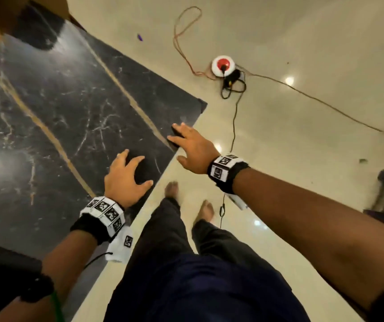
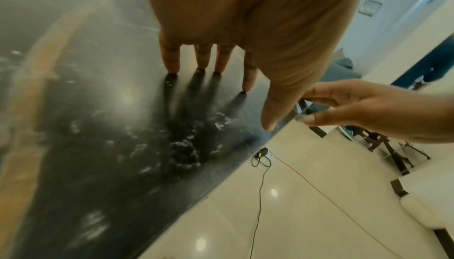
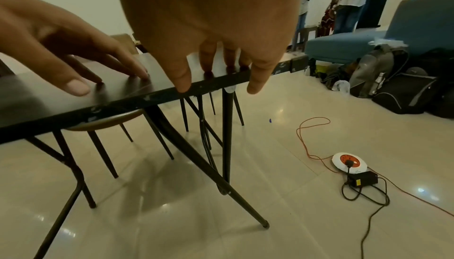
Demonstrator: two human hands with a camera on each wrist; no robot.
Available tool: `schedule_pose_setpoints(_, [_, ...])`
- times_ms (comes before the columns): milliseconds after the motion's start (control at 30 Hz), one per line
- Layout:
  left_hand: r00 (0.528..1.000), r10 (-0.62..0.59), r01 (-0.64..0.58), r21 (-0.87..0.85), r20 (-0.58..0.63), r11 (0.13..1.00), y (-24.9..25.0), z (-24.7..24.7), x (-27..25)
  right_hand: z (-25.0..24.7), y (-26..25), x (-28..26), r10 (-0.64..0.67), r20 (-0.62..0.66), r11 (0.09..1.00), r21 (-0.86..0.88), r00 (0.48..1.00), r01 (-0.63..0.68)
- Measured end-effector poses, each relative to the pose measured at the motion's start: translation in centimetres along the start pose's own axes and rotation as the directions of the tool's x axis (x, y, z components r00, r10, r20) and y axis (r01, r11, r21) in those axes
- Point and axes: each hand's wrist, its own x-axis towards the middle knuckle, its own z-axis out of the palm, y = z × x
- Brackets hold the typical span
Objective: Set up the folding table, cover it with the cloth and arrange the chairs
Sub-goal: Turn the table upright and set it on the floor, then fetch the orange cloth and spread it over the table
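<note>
Folding table (image 1: 54, 108) upright, lengthwise away, hands (image 1: 126, 180) spread

Home living room: blue sofa (image 3: 383, 36), glossy tiled floor (image 1: 302, 159), chairs (image 3: 103, 125)

black marble-veined table (image 1: 75, 108) with gold stripes, cream floor (image 1: 302, 159)

The folding table (image 1: 54, 117) stands upright on the pale tiled floor, its black legs (image 3: 227, 139) unfolded and braced; the top is dark, marble-patterned, crossed by gold veins, glossy and bare; beyond its far edge stands what seems a brown-seated chair (image 3: 108, 121), partly hidden.
</note>
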Motion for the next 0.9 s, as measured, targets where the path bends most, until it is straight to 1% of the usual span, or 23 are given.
schedule_pose_setpoints(67, [1.0, -0.011, 0.011, 0.057, -0.003, 0.998, 2.0, -0.2, 0.9, -0.2, 0.2, -0.2, 0.011, -0.027, 0.997, 0.071, 1.0, -0.009])
schedule_pose_setpoints(133, [1.0, -0.03, 0.03, 0.1, 0.0, 0.995, 2.9, -0.6, 1.8, -1.1, 0.6, -0.1, 0.011, -0.036, 0.989, 0.145, 0.999, -0.006])
schedule_pose_setpoints(200, [0.998, -0.047, 0.043, 0.137, 0.03, 0.99, 3.5, -1.6, 2.9, -1.9, 1.5, 0.3, -0.012, -0.028, 0.986, 0.164, 1.0, 0.017])
schedule_pose_setpoints(267, [0.998, -0.034, 0.021, 0.195, 0.061, 0.981, 4.2, -2.3, 4.5, -2.9, 2.6, 0.3, -0.011, -0.026, 0.982, 0.19, 1.0, 0.016])
schedule_pose_setpoints(367, [0.993, 0.05, -0.073, 0.219, 0.11, 0.973, 6.2, -3.5, 6.7, -4.7, 4.5, -0.2, 0.04, -0.014, 0.978, 0.207, 0.999, -0.036])
schedule_pose_setpoints(433, [0.974, 0.163, -0.193, 0.205, 0.154, 0.96, 8.5, -4.0, 8.3, -6.5, 6.6, -1.7, 0.143, -0.03, 0.959, 0.252, 0.989, -0.131])
schedule_pose_setpoints(467, [0.959, 0.214, -0.25, 0.202, 0.187, 0.947, 10.4, -4.3, 9.1, -7.7, 8.1, -3.1, 0.21, -0.055, 0.939, 0.288, 0.976, -0.186])
schedule_pose_setpoints(533, [0.917, 0.3, -0.354, 0.189, 0.263, 0.916, 13.8, -4.3, 10.4, -9.5, 11.3, -6.6, 0.356, -0.106, 0.879, 0.375, 0.928, -0.294])
schedule_pose_setpoints(567, [0.884, 0.36, -0.423, 0.185, 0.298, 0.887, 16.3, -3.9, 11.3, -10.6, 13.5, -9.1, 0.455, -0.144, 0.827, 0.433, 0.879, -0.358])
schedule_pose_setpoints(600, [0.856, 0.398, -0.471, 0.181, 0.331, 0.863, 18.4, -3.4, 11.8, -11.2, 15.5, -11.6, 0.555, -0.167, 0.762, 0.496, 0.815, -0.417])
schedule_pose_setpoints(633, [0.819, 0.441, -0.525, 0.169, 0.367, 0.834, 21.1, -2.6, 12.6, -11.7, 17.5, -14.6, 0.664, -0.188, 0.674, 0.568, 0.723, -0.472])
schedule_pose_setpoints(700, [0.753, 0.501, -0.606, 0.155, 0.427, 0.78, 26.0, -1.3, 13.9, -11.7, 21.2, -19.9, 0.825, -0.181, 0.498, 0.679, 0.535, -0.539])
schedule_pose_setpoints(733, [0.714, 0.519, -0.646, 0.157, 0.469, 0.747, 28.9, -0.3, 14.4, -11.2, 23.0, -23.0, 0.886, -0.159, 0.405, 0.725, 0.436, -0.558])
schedule_pose_setpoints(800, [0.649, 0.529, -0.706, 0.174, 0.547, 0.686, 34.5, 2.1, 15.3, -9.4, 26.1, -28.9, 0.956, -0.093, 0.242, 0.783, 0.277, -0.572])
schedule_pose_setpoints(833, [0.621, 0.531, -0.73, 0.179, 0.576, 0.659, 36.9, 3.2, 15.6, -8.1, 27.3, -31.3, 0.973, -0.058, 0.178, 0.808, 0.225, -0.562])
schedule_pose_setpoints(900, [0.571, 0.532, -0.77, 0.184, 0.625, 0.611, 42.6, 5.9, 15.6, -5.5, 29.4, -36.1, 0.99, 0.016, 0.06, 0.847, 0.139, -0.528])
